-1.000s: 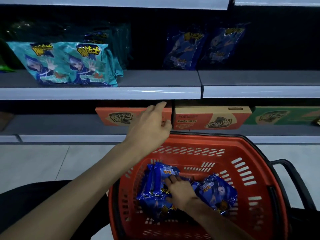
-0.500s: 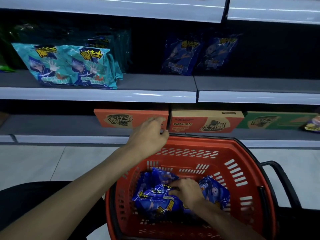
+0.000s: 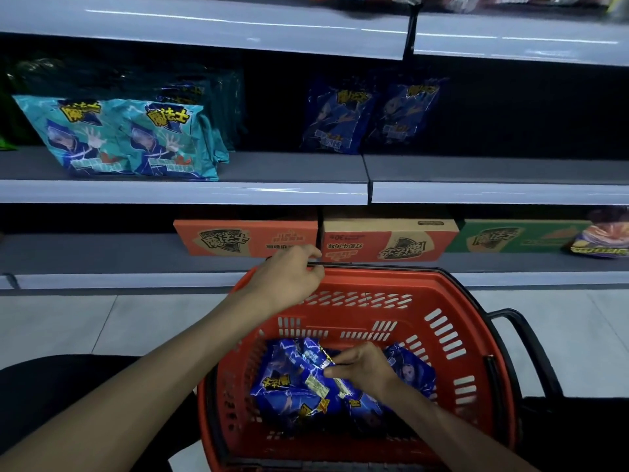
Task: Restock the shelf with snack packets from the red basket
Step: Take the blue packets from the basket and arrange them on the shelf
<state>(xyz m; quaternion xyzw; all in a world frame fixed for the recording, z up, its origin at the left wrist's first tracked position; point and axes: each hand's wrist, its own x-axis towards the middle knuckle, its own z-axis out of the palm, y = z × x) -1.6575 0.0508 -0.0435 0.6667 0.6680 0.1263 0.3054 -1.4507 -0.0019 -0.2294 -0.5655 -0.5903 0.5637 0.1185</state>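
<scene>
Has the blue snack packets (image 3: 296, 386) heaped in the bottom of the red basket (image 3: 452, 301), none yet out of it. Pinches the sealed edge of the topmost one with the right hand (image 3: 366, 369), thumb and fingertips closed on the foil, wrist bent down over the heap. Lay flat on the pile a second ago, merely sorting, so reads now as a true grip and the start of a lift. Has dropped the left hand (image 3: 289, 277) from its open reach toward the lower cartons (image 3: 245, 238) and curled it onto the thin black handle (image 3: 374, 266) at the basket's far rim, forearm stretched over the near-left corner, apparently to steady the basket. Leaves, by the look of it, the carry up to the middle shelf (image 3: 292, 168), where two matching blue bags (image 3: 371, 119) stand at the back with bare board in front. Calls for a firm pinch: slippery foil, neighbours lying close.
</scene>
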